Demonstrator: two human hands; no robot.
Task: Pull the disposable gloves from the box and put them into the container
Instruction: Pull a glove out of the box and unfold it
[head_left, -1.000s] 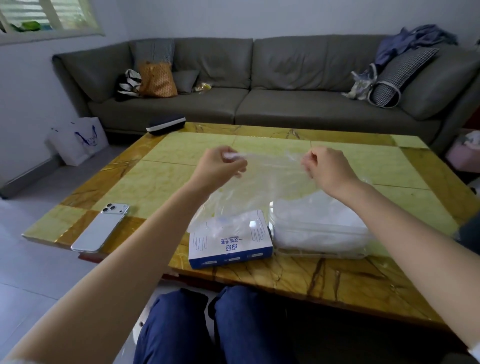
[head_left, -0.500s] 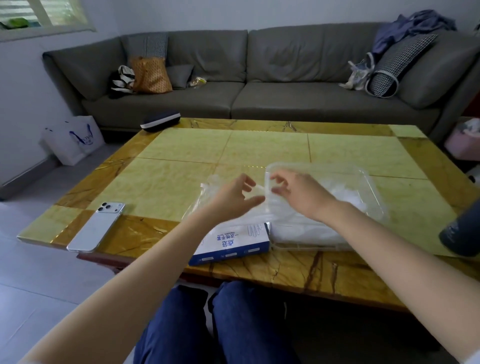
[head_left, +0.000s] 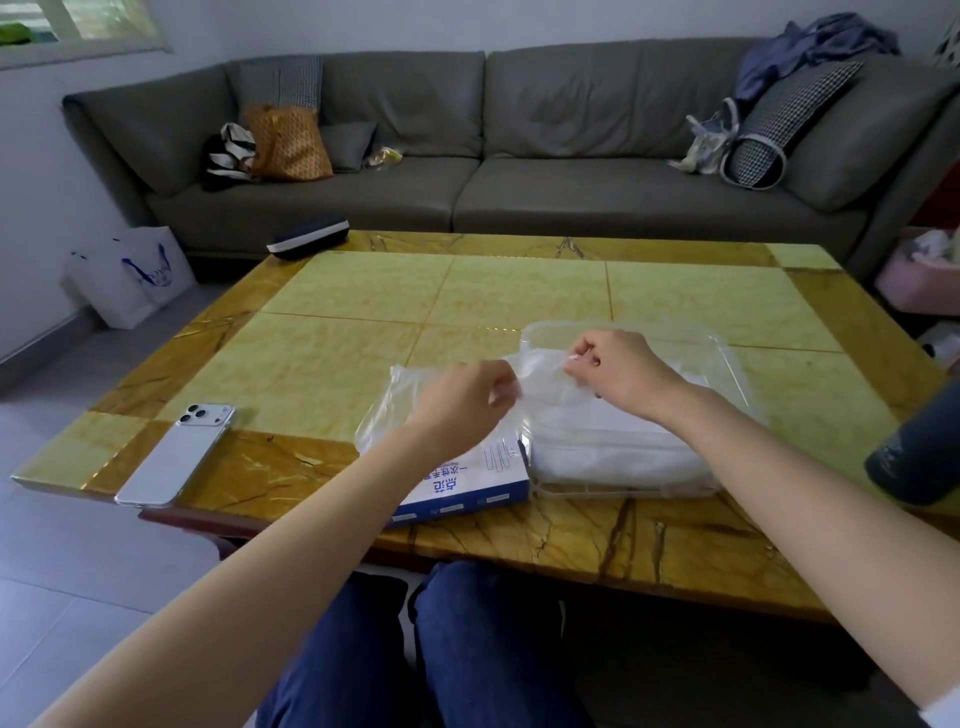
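Observation:
A blue and white glove box (head_left: 467, 486) lies near the table's front edge, partly hidden under my left forearm. To its right stands a clear plastic container (head_left: 722, 345) heaped with white-looking gloves. My left hand (head_left: 462, 397) and my right hand (head_left: 618, 371) each pinch one thin, see-through glove (head_left: 537, 374) stretched between them over the container's left rim. More clear film (head_left: 382, 415) bunches to the left of my left hand, above the box.
A silver phone (head_left: 176, 454) lies at the table's left front corner. A dark cylinder (head_left: 917, 452) pokes in at the right edge. A dark case (head_left: 309, 236) sits at the table's far left edge. Behind the table stands a grey sofa (head_left: 519, 150).
Both hands came down from chest height with the glove spread wide. They now sit close together, low over the container's left rim, still pinching the glove.

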